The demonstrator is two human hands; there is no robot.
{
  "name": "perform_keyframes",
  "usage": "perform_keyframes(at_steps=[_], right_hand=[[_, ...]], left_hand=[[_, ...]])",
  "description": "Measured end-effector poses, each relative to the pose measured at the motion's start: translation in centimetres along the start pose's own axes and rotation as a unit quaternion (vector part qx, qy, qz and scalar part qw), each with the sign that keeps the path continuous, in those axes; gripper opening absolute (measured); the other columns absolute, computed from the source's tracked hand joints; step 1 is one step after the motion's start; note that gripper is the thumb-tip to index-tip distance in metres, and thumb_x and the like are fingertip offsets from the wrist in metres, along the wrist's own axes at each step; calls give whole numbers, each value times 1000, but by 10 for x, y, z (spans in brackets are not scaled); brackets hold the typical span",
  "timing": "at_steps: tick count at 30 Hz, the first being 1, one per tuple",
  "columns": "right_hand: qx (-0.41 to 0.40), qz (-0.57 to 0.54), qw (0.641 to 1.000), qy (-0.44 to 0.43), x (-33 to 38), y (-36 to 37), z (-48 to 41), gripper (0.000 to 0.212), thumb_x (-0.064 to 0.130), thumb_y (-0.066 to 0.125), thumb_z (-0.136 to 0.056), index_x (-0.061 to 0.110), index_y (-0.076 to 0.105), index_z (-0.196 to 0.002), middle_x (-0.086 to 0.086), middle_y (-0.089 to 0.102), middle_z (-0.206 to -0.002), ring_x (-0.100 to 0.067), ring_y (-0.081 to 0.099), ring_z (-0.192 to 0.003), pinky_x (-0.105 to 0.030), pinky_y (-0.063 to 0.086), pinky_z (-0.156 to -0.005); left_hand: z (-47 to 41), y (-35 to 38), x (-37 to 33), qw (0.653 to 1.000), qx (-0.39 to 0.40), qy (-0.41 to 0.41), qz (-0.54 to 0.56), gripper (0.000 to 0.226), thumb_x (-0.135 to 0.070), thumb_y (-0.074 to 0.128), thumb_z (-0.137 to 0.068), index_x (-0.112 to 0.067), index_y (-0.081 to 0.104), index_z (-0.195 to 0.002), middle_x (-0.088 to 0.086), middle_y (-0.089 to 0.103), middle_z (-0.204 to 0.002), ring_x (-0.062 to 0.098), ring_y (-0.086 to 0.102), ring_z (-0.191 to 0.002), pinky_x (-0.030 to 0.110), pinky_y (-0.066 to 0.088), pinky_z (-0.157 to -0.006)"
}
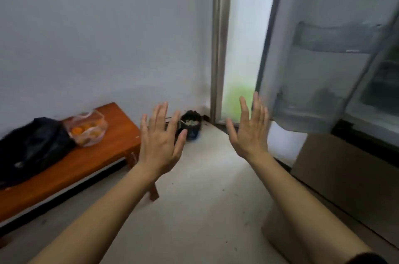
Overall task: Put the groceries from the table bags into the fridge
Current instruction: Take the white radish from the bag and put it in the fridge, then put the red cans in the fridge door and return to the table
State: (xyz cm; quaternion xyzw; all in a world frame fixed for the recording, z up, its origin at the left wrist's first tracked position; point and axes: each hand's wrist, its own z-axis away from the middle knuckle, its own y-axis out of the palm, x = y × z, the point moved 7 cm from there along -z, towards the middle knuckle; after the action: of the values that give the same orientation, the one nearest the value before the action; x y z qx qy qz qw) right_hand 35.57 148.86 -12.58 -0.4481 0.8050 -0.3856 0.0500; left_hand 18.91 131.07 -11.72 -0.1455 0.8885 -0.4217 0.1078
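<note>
Both of my hands are raised in front of me with fingers straight and spread, holding nothing. My left hand hovers just right of the low wooden table. My right hand is near the lower edge of the open fridge door. On the table lie a black bag and a clear plastic bag of orange fruit beside it. The fridge interior shows dimly at the far right; the view is blurred.
A small dark bin with scraps stands on the floor in the corner, behind my left hand. A door frame with a bright glass panel lies beyond. The fridge's lower front fills the right side. Pale floor runs between table and fridge.
</note>
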Motion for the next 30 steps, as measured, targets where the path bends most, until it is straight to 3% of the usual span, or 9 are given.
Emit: perform_keyframes(at_steps=[5,9,19,24,30], right_hand=[[69,-56,991,-96,161,86,3,70,47,52,-95,14,31,-153,-21,14,-163,-36,14,-151,-56,14,-122],[113,-86,978,-152,254,148,8,71,49,51,-96,14,28,-154,-20,16,-162,-35,16,-151,-58,16,-122],[199,-156,952,-175,388,329,-32,66,47,48,-99,16,29,-154,-17,20,-163,-34,20,-150,-52,18,-122],[223,-189,941,-169,441,403,-92,57,43,43,-101,12,41,-149,-19,33,-158,-35,32,-146,-52,31,-117],[279,-207,920,-181,514,476,-126,57,43,36,-98,10,46,-144,-21,38,-154,-38,38,-142,-53,39,-112]], left_hand=[[74,-42,157,988,36,-115,-98,62,-49,29,-99,-14,40,-149,17,26,-161,34,20,-150,59,13,-119],[117,-55,240,969,38,-211,-120,63,-49,30,-99,-11,44,-147,20,30,-158,37,27,-146,61,20,-116],[118,-1,425,926,152,-296,-180,72,-58,14,-99,-16,35,-153,15,21,-163,31,16,-151,57,17,-120],[80,11,509,912,189,-311,-192,80,-62,0,-93,-20,26,-156,11,12,-166,26,6,-153,53,9,-123],[81,12,595,889,196,-368,-190,77,-61,2,-94,-20,24,-156,10,12,-166,26,8,-153,52,10,-122]])
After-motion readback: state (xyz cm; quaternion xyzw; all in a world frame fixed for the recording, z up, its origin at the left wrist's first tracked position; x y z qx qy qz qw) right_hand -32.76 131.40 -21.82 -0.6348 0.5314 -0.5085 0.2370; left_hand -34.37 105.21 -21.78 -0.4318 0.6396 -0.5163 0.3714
